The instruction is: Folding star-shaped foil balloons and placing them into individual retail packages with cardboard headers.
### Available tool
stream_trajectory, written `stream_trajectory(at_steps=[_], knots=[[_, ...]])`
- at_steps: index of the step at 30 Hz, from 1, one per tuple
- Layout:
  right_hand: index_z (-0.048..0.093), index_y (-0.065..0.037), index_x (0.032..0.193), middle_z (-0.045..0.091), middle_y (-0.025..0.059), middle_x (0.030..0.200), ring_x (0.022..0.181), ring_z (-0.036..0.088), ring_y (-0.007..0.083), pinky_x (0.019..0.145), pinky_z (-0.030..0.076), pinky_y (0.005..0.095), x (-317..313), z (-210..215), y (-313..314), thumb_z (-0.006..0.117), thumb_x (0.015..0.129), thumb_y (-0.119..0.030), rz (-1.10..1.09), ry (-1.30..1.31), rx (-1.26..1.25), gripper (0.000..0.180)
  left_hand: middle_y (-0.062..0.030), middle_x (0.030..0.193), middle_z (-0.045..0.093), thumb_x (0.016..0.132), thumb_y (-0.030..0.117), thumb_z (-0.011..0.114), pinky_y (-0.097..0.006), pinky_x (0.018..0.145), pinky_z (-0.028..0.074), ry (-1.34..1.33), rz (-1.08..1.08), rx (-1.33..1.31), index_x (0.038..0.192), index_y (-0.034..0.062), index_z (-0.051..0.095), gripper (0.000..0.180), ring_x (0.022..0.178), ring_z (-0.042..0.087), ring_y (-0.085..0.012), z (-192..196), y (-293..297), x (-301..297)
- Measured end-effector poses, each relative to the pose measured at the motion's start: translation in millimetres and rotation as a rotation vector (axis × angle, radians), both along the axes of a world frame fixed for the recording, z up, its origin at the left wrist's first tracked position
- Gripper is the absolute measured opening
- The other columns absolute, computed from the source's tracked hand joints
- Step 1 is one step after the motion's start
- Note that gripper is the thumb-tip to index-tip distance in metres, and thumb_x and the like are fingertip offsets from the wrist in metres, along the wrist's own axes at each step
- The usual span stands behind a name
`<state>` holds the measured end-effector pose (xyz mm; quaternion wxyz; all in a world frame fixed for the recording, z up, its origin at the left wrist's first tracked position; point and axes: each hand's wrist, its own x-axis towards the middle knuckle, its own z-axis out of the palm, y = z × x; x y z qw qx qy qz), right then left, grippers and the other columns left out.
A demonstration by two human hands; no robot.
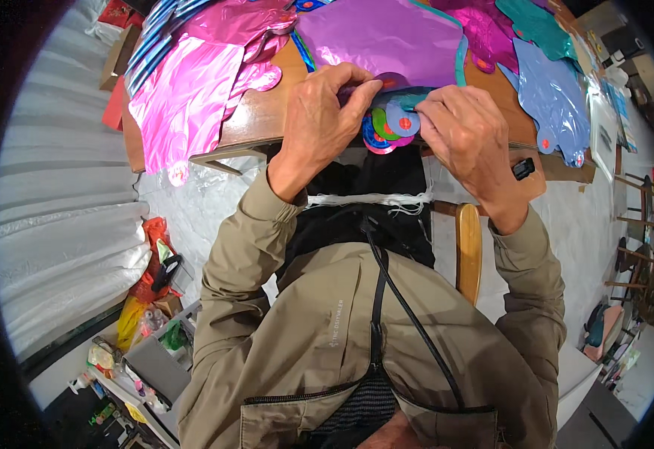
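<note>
Flat, uninflated foil balloons lie in coloured piles on the wooden table. Right in front of me is a purple foil balloon [379, 41] with a teal one showing beneath its edge. My left hand [318, 112] pinches the purple balloon's tab, which bears an orange-red dot, between thumb and forefinger. My right hand [467, 127] is closed, its fingertips pinching a teal foil tab [411, 99]. Between and just below the hands hang several stacked round tabs [403, 120] in light blue, green, blue and magenta, over the table's front edge. A bundle of white strings [372, 200] lies across my lap.
Pink foil balloons [184, 90] droop over the table edge at left; light blue ones [555, 97] lie at right, near a teal one [540, 31]. A small black object [523, 168] is by the right front edge. A wooden chair part [467, 251] stands beside my lap.
</note>
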<state>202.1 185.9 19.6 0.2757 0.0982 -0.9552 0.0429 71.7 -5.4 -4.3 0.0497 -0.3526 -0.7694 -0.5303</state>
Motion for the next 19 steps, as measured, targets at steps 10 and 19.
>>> stream_trajectory(at_steps=[10, 19], knots=[[0.075, -0.006, 0.102, 0.071, 0.0029, 0.107, 0.09, 0.065, 0.0234, 0.093, 0.054, 0.0381, 7.0, -9.0, -18.0, 0.078, 0.085, -0.002, 0.08, 0.027, -0.101, 0.018, -0.0091, 0.087, 0.074, 0.091, 0.009, 0.08, -0.034, 0.07, 0.054, 0.033, -0.043, 0.001, 0.092, 0.0003, 0.076, 0.01, 0.071, 0.062, -0.0209, 0.0, -1.5, 0.4], [0.077, -0.007, 0.113, 0.071, 0.0064, 0.122, 0.101, 0.067, 0.025, 0.111, 0.053, 0.0434, 13.5, -27.5, -14.3, 0.076, 0.088, -0.002, 0.117, 0.048, -0.077, 0.025, -0.0109, 0.099, 0.077, 0.094, 0.01, 0.078, -0.043, 0.117, 0.051, 0.352, -0.314, -0.057, 0.096, 0.0035, 0.076, 0.008, 0.098, 0.074, -0.0284, -17.5, -7.5, -13.4]])
